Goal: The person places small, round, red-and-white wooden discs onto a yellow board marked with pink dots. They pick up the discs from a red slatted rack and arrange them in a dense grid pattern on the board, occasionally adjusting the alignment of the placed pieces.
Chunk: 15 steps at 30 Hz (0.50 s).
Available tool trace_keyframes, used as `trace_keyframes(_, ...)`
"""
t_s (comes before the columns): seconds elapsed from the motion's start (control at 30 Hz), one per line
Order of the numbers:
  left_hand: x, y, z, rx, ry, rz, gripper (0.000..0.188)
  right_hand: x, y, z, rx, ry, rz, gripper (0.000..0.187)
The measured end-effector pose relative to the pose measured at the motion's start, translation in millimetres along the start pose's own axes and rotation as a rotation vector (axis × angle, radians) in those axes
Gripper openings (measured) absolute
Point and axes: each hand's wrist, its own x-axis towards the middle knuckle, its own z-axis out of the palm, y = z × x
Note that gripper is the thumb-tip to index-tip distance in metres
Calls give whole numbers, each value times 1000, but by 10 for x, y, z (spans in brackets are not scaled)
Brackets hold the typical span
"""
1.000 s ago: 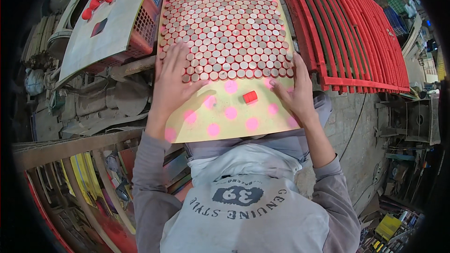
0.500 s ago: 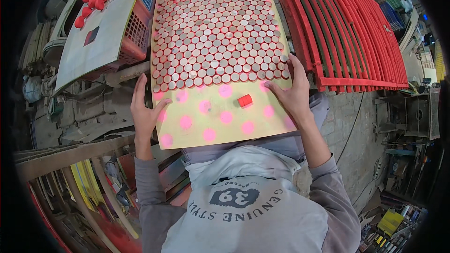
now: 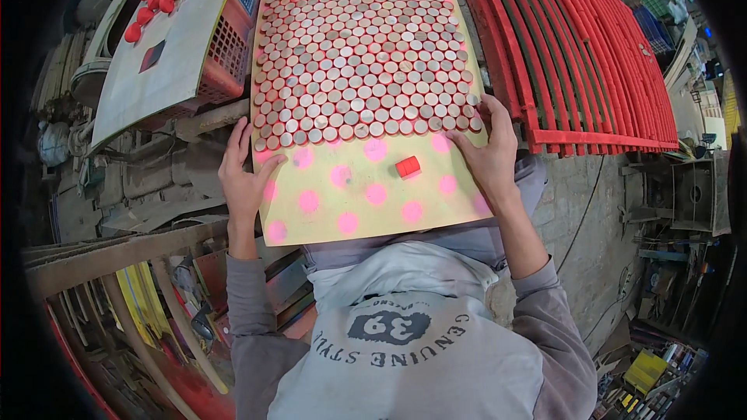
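Your yellow board (image 3: 319, 231) lies in front of you, its near edge above your lap. Round discs (image 3: 358, 62) with pale tops and red sides are set on it in close, staggered rows, covering the far and middle portions. The near portion shows pink spots (image 3: 412, 211). A red cylindrical piece (image 3: 408, 167) lies on its side there, right of centre, apart from the rows.

Your left hand (image 3: 246, 179) is at the board's left edge, thumb and fingers spread, the thumb tip reaching over the surface just below the rows. Your right hand (image 3: 494, 157) is at the right edge, likewise spread, thumb by the nearest row and fingertips just beside the end discs. Whether either hand bears on the board cannot be told.

To your left, a pale panel (image 3: 177, 43) carries red rounded pieces (image 3: 162, 1); to your right stands a red slatted rack (image 3: 599, 54).
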Motion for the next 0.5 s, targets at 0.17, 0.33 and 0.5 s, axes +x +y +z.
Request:
trace_keyframes(0.17,23,27,25,-38,8,-38,82,14,30,16,26,-6,0,76)
trace_keyframes(0.33,5,-5,40,-7,33,-13,80,-44,9,-33,26,9,1,72)
trace_keyframes(0.5,-3,-57,52,-88,46,-60,77,-76,52,-73,64,-14,70,63)
